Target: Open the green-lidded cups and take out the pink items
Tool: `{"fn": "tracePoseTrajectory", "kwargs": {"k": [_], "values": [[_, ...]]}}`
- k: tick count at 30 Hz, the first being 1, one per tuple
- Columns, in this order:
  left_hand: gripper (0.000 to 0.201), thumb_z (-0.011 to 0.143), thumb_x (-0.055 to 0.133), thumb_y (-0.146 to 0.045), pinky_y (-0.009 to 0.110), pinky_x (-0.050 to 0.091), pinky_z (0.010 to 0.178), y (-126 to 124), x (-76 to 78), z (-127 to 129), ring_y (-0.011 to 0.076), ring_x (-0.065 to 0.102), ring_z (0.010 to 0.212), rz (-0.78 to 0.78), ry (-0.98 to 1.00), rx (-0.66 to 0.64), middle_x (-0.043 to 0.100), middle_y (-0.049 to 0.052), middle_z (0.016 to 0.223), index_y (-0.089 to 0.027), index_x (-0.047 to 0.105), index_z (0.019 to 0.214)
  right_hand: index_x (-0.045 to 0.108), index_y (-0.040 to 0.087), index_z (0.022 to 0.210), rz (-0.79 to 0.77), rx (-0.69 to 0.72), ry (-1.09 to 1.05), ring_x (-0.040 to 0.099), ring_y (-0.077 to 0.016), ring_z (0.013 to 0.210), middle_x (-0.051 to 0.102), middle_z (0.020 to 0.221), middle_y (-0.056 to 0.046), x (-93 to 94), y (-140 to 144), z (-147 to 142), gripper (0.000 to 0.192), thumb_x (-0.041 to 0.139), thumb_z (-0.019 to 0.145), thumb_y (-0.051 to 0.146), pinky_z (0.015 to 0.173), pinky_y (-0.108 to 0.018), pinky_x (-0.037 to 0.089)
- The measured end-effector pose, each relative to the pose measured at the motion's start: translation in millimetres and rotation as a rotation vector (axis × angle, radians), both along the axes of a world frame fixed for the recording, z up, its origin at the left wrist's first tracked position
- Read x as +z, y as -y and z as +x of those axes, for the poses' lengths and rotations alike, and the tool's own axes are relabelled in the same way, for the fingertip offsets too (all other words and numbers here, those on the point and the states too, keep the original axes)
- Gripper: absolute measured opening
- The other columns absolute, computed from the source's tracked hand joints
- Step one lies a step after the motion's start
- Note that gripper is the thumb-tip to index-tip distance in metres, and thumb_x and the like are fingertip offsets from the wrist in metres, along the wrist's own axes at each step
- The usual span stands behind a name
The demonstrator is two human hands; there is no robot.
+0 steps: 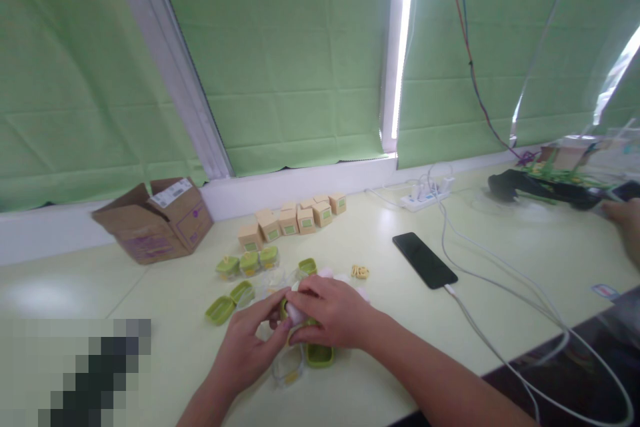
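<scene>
Small pale object [296, 313]: pinched between left hand [250, 347] and right hand [333, 310] fingertips, just above near green lid [320, 355].

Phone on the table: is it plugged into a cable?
Yes, a white cable runs into the near end of the black phone, which lies flat on the table.

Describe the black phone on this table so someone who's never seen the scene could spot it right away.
Start at the pale green table under the green window blinds. Look past the right hand, toward the white power strip near the wall. The phone lies flat between them, a dark slab with a white cable plugged into its near end, the only black rectangle among small green and tan items.
</scene>
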State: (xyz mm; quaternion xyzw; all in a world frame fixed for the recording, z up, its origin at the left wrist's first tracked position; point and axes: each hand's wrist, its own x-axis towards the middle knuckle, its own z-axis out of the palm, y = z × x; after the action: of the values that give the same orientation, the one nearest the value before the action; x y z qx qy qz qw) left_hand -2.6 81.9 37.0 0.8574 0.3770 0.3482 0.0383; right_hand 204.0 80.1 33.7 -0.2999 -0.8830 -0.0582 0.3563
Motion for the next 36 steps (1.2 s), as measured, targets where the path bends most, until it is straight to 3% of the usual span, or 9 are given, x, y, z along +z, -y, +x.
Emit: {"fn": "tracePoseTrajectory", "kwargs": {"k": [9,19,22,25,30,36], "values": [[0.038,0.084,0.050,-0.023,0.023,0.057,0.064,-1.2,-0.4,2.7,0.0156,0.070,0.067,0.005,-0.020,-0.030,0.074,0.004,0.081,-0.019,0.061,0.119,0.058,0.016,0.103,0.101,-0.066,0.041,0.058,-0.0156,0.072,0.061,0.089,-0.007,0.5,3.0,-6.0,0.032,0.046,0.092,0.044,0.056,-0.026,0.043],[0.039,0.082,0.046,-0.019,0.032,0.058,0.079,-2.7,-6.5,3.5,0.0224,0.071,0.089,0.111,-0.142,0.009,0.073,0.011,0.102,-0.015,0.061,0.118,0.058,0.015,0.091,0.146,-0.081,0.040,0.055,-0.0154,0.068,0.060,0.084,-0.006,-3.5,3.5,-13.6,0.023,0.046,0.088,0.034,0.053,-0.026,0.042],[0.037,0.084,0.047,-0.021,0.031,0.058,0.076,-2.0,-4.8,2.7,0.0215,0.071,0.084,0.118,-0.124,0.012,0.074,0.010,0.097,-0.015,0.060,0.118,0.059,0.016,0.088,0.150,-0.103,0.021,0.056,-0.0159,0.067,0.061,0.082,-0.006,-4.9,2.5,-13.5,0.022,0.046,0.086,0.033,0.051,-0.026,0.043],[0.037,0.085,0.050,-0.024,0.028,0.058,0.071,1.3,-0.3,2.0,0.0173,0.070,0.073,0.090,-0.087,-0.001,0.072,0.009,0.096,-0.015,0.056,0.120,0.059,0.016,0.092,0.097,-0.110,-0.047,0.058,-0.0172,0.072,0.061,0.085,-0.007,-6.4,-0.2,-10.6,0.024,0.051,0.082,0.036,0.053,-0.026,0.045],[0.054,0.079,0.056,-0.020,0.031,0.055,0.079,5.6,3.8,4.4,0.0160,0.065,0.080,0.042,-0.087,-0.061,0.061,0.012,0.121,-0.017,0.044,0.132,0.056,0.015,0.099,-0.018,-0.091,-0.149,0.058,-0.0205,0.084,0.061,0.092,-0.009,-10.0,-3.7,-6.2,0.031,0.058,0.074,0.034,0.066,-0.030,0.052],[0.046,0.080,0.057,-0.018,0.030,0.054,0.078,-0.2,0.4,5.7,0.0161,0.063,0.081,0.036,-0.055,-0.078,0.063,0.009,0.116,-0.020,0.050,0.125,0.056,0.018,0.101,-0.056,-0.037,-0.229,0.058,-0.0203,0.086,0.062,0.096,-0.008,-10.3,-5.0,-5.0,0.030,0.058,0.073,0.031,0.071,-0.031,0.052]]}}
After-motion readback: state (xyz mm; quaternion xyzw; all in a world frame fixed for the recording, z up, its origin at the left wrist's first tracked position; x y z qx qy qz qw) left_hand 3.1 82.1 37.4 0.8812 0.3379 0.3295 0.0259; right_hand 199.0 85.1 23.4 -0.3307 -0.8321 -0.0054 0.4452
